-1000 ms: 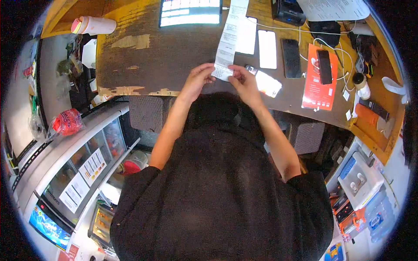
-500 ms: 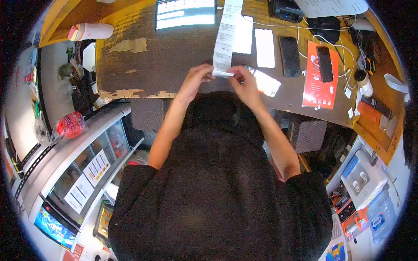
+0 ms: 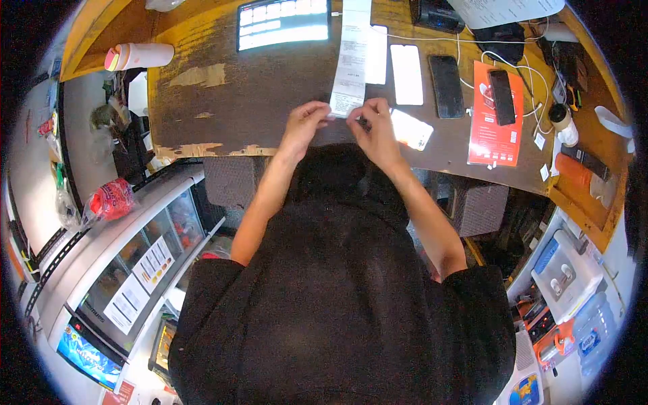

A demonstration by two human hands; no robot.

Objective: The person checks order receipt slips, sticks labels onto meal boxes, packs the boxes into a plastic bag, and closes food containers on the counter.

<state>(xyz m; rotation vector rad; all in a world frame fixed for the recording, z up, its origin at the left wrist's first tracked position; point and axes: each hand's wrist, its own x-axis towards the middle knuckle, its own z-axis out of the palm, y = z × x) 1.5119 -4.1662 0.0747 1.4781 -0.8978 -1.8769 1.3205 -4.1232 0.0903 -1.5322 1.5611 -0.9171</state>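
Between the fingers of the left hand (image 3: 303, 129) and the right hand (image 3: 376, 136), a receipt (image 3: 352, 64) is pinched at its near end. It is extended over the desk (image 3: 236, 115), between a tablet (image 3: 283, 25) and a dark phone (image 3: 446, 88).

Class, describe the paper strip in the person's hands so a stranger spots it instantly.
On the worn brown desk, find the lit screen at the view's top. Just right of it, a paper strip runs down to the left hand and right hand. Unlike the white rectangles beside it, it is long and printed.
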